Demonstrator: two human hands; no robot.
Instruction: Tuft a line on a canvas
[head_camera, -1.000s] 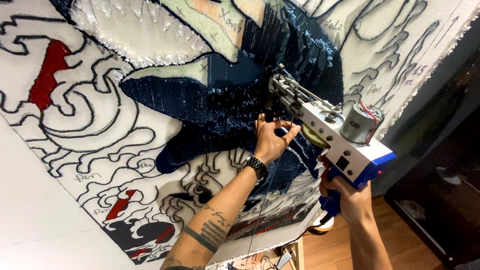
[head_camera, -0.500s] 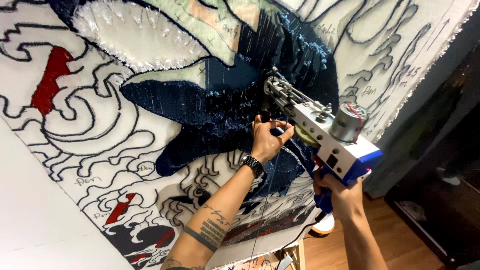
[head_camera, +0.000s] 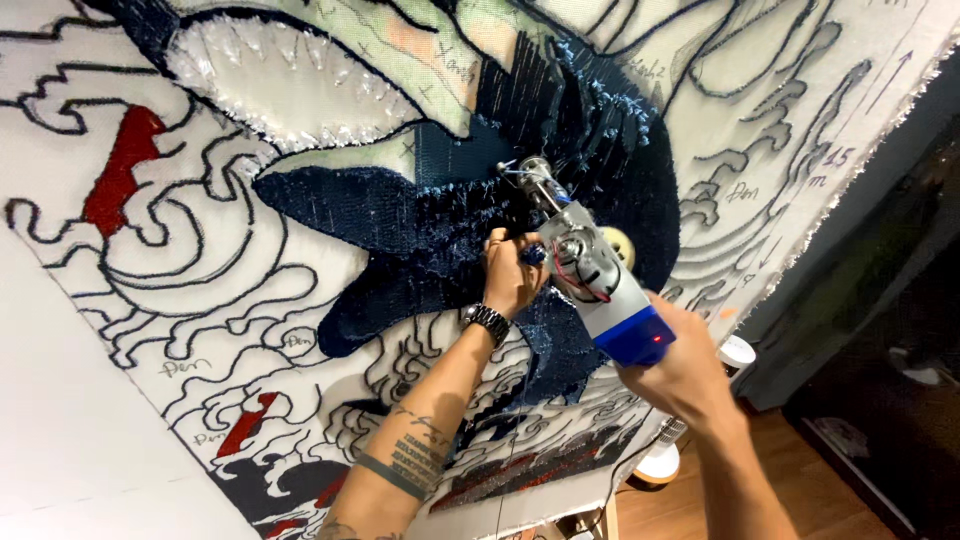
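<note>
We see a tufting gun (head_camera: 590, 275), grey body with a blue rear block, held up against a large stretched cloth (head_camera: 330, 200) that fills most of the view. Its needle end sits on the cloth at the edge of a dark blue tufted patch (head_camera: 400, 215), nose touching the fabric.

The right hand (head_camera: 675, 370) is wrapped around the gun's rear, below the blue block; fingers clenched on the grip, mostly hidden behind the body of the tool. The left hand (head_camera: 510, 280) sits just beside the gun's forward half, fingers curled around the front handle with a small blue knob showing between them; we read this as a closed hold on the tool. A dark metal watch (head_camera: 487, 322) is on the left wrist, and the forearm carries tattooed bands.

The cloth bears black outline drawing of swirls, a red filled shape (head_camera: 120, 180) at upper left, more red patches low down, and a pale area edged with white pointed teeth (head_camera: 290, 90) along the top. Handwritten marks are scattered across the bare parts.

Lower right: wooden floor (head_camera: 830, 490) and a white round object (head_camera: 738, 352) just beyond the right hand, kind unclear.
</note>
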